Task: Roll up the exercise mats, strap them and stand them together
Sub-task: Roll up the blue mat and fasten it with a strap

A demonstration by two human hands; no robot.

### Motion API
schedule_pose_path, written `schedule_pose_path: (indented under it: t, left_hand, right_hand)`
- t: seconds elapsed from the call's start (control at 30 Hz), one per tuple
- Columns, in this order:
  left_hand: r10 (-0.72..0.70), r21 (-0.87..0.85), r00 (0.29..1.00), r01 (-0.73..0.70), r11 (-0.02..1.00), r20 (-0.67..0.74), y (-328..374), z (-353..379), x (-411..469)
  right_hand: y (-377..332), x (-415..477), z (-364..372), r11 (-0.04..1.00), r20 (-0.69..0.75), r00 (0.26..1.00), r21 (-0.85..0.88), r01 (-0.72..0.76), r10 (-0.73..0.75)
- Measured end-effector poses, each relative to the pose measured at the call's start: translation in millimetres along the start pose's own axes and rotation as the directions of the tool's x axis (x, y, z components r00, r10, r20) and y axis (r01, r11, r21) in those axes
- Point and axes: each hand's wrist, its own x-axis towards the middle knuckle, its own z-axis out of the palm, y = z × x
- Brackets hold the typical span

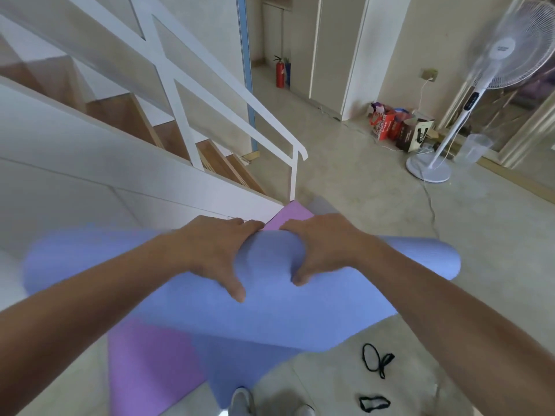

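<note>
both hands (270,253) grip the blue mat roll (270,295) from above.

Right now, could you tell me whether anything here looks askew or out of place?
Yes: the blue mat lies crooked across the purple mat, their edges not parallel, and two black straps lie loose on the floor.

L hand (214,253) & R hand (326,249) adjacent, palms down, grip curled.
</note>
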Motion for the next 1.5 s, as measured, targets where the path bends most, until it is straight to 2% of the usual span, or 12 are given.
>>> schedule_pose_path:
  t: [0.03,0.1,0.17,0.23,0.3,0.57,0.87,1.0,1.17,1.33,1.4,1.5]
  left_hand:
    - [0.006,0.158,0.996,0.009,0.987,-0.094,6,6,-2]
    - [-0.015,0.234,0.977,0.066,0.970,-0.211,13,15,1]
    - [-0.075,0.118,0.972,0.103,0.988,-0.221,12,18,4]
    - [-0.119,0.017,0.970,0.125,0.992,-0.211,8,16,6]
    - [-0.119,-0.010,0.967,0.120,0.993,-0.227,11,9,9]
    - [-0.077,0.089,0.950,0.109,0.990,-0.304,31,-11,22]
    - [-0.120,-0.021,0.943,0.119,0.993,-0.310,17,-9,0]
    - [-0.089,-0.062,0.947,0.074,0.995,-0.307,25,-13,2]
    - [0.010,-0.052,0.970,-0.023,0.998,-0.243,48,-6,18]
    - [0.154,-0.130,0.988,-0.150,0.980,0.018,67,23,37]
    - [0.204,-0.024,0.979,-0.203,0.979,0.030,68,34,41]
    - [0.272,0.267,0.958,-0.240,0.933,-0.088,67,60,48]
  right_hand:
    - [6,0,-4,0.996,0.040,0.999,0.085,-0.016,0.013]
    - [10,-3,-4,0.991,0.054,0.999,0.130,0.001,-0.008]
    - [9,-7,7,0.999,0.004,0.999,0.018,0.051,-0.051]
    - [8,-9,18,0.978,-0.087,0.991,-0.188,0.088,-0.105]
    - [12,-11,19,0.957,-0.170,0.979,-0.281,0.065,-0.117]
    - [31,-23,8,0.970,-0.238,0.971,-0.240,-0.025,-0.033]
    - [7,-22,-12,0.953,-0.245,0.965,-0.302,0.014,-0.091]
    - [10,-34,-27,0.938,-0.225,0.973,-0.345,-0.021,-0.061]
    - [25,-57,-10,0.952,-0.180,0.982,-0.289,-0.101,0.050]
    - [42,-72,39,0.973,-0.041,0.987,-0.166,-0.161,0.157]
    - [48,-73,54,0.976,0.018,0.980,-0.089,-0.197,0.199]
    - [56,-70,61,0.963,0.115,0.959,0.052,-0.266,0.259]
